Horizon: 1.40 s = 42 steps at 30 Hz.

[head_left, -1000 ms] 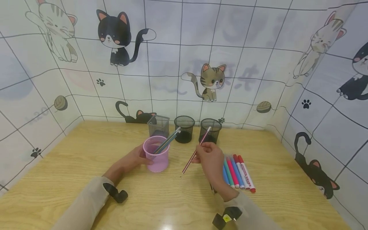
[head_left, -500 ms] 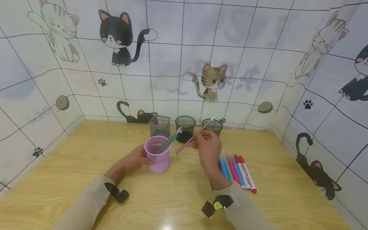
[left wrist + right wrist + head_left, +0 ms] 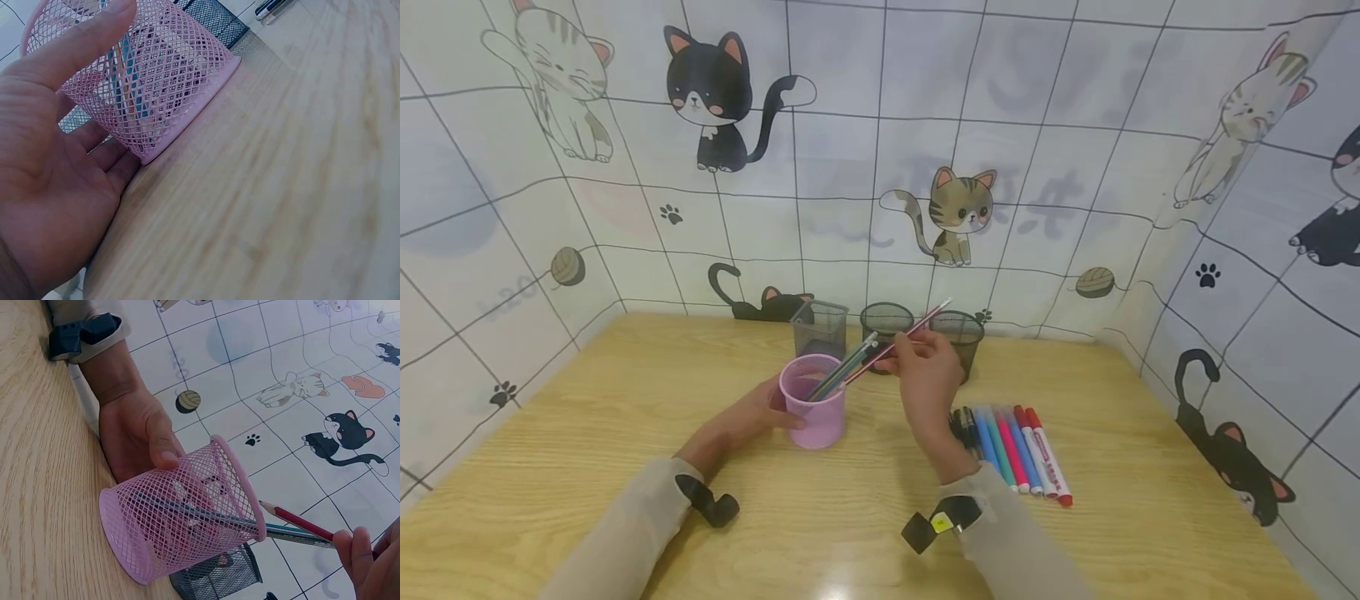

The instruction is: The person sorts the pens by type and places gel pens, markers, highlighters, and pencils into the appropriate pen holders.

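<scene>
A pink mesh pencil cup (image 3: 816,421) stands upright on the table with a few pencils (image 3: 841,369) leaning in it toward the right. My left hand (image 3: 769,410) grips the cup from its left side; in the left wrist view the thumb lies across the mesh and the fingers go behind it. My right hand (image 3: 927,382) pinches a red striped pencil (image 3: 917,327), tilted, its sharpened tip low and to the left. In the right wrist view that red pencil (image 3: 300,520) has its tip right at the cup's rim, next to the other pencils.
Behind stand a grey square mesh holder (image 3: 820,327) and two black round mesh cups, one in the middle (image 3: 886,317) and one at right (image 3: 964,337). Several markers (image 3: 1015,450) and black pens (image 3: 966,429) lie in a row at right. A cat-print wall covering (image 3: 850,150) encloses the table.
My right hand has moved left and slightly up with the red pencil, bringing its tip from above the table to the cup's rim. My left hand keeps holding the cup in place.
</scene>
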{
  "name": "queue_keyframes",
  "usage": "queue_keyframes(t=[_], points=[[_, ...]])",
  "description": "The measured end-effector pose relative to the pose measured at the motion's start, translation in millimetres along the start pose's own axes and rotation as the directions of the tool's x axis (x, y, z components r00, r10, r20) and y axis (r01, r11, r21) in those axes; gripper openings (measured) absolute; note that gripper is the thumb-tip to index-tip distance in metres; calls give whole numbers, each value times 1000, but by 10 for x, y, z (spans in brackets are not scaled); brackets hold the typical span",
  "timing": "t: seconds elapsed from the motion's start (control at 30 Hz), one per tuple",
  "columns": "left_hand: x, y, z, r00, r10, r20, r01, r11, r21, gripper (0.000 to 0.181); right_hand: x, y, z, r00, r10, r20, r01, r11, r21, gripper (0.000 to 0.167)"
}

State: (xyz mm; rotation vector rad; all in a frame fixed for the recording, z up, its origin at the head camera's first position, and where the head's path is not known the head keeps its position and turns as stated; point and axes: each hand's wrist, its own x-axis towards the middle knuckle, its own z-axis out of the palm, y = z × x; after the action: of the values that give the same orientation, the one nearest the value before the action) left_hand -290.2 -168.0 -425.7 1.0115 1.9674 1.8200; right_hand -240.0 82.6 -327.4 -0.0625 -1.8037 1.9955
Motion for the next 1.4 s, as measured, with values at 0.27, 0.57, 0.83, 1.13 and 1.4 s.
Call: queue_keyframes(t=[0.27, 0.57, 0.83, 1.13, 1.4], points=[[0, 11, 6, 1000, -4, -13, 5, 1000, 5, 81, -24, 48, 79, 998, -66, 16, 67, 992, -110, 19], [-6, -13, -4, 1000, 9, 3, -9, 1000, -3, 82, -85, 133, 149, 995, -15, 101, 28, 992, -126, 18], [-9, -24, -2, 1000, -7, -5, 7, 1000, -21, 81, -146, 195, 175, 988, 17, 153, 6, 989, -150, 19], [-14, -5, 15, 999, -34, -23, 34, 999, -12, 81, -173, 222, 191, 982, 26, 185, -14, 998, -67, 20], [-5, -26, 6, 999, -28, -26, 27, 1000, -10, 80, -170, 221, 206, 980, 37, 196, -26, 998, -62, 19]])
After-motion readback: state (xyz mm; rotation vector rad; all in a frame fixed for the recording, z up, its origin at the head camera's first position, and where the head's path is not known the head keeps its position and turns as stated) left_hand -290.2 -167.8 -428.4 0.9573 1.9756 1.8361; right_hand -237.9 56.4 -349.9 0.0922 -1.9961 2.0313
